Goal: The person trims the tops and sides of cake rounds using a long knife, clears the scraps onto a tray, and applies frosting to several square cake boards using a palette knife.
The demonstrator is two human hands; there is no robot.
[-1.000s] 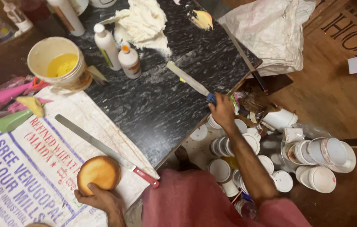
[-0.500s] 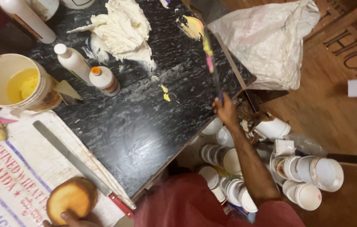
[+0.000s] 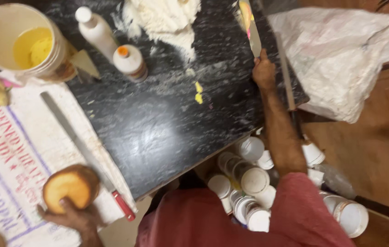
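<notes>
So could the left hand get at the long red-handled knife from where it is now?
Probably yes. The left hand rests on the round cake, and the knife lies uncovered on the printed sack just beside it, its red handle nearest, nothing between them; it would have to release the cake first.

A white flour sack point(image 3: 16, 151) is spread flat over the left part of the tabletop point(image 3: 167, 128), printed in red and blue lettering with a thin blue border line. Two white squeeze bottles are stood at the top: a taller one with a white cap point(image 3: 96, 32) and a shorter one with an orange cap point(image 3: 130, 61), just beside each other. A crumpled white woven bag point(image 3: 341, 55) is seen off the right edge.
</notes>
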